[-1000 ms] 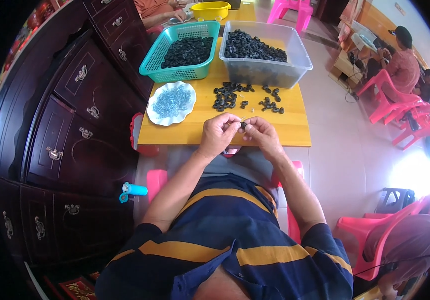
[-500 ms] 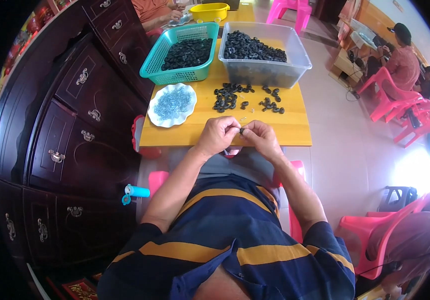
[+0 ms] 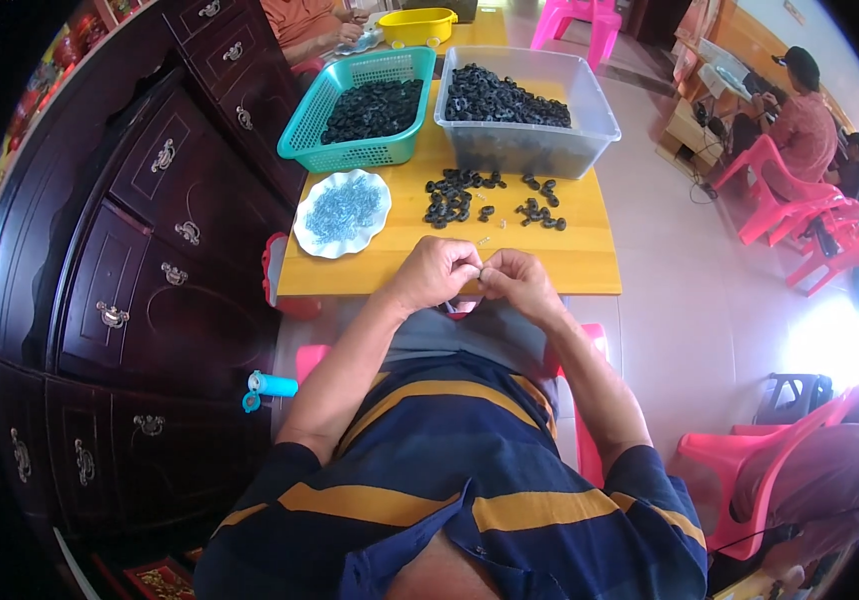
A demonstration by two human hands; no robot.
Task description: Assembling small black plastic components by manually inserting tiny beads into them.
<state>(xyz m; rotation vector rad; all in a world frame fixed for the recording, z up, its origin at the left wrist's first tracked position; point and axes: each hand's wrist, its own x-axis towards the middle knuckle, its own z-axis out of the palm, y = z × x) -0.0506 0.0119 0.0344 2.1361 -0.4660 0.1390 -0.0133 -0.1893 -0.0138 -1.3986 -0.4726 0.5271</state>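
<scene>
My left hand (image 3: 437,273) and my right hand (image 3: 522,283) meet fingertip to fingertip over the near edge of the yellow wooden table (image 3: 575,262). Both are closed in a pinch. A small black ring-shaped piece sits between them, now nearly covered by the fingers; whether the left fingers also pinch something thin cannot be made out. Just beyond lie loose black ring-shaped pieces (image 3: 448,205) and a smaller cluster of them (image 3: 542,213), with a few tiny clear bits. To the left stands a white scalloped plate (image 3: 382,222) of small clear, bluish pieces (image 3: 342,208).
At the table's far side, a green perforated basket (image 3: 300,152) and a clear plastic bin (image 3: 590,150) hold heaps of black pieces. A dark wooden cabinet (image 3: 140,270) lines the left. Pink chairs (image 3: 780,195) and seated people are at right; another person (image 3: 300,28) works beyond the basket.
My fingertips have closed more tightly together, and the black piece that showed at the right fingertips is now mostly covered. The things on the table have stayed put.
</scene>
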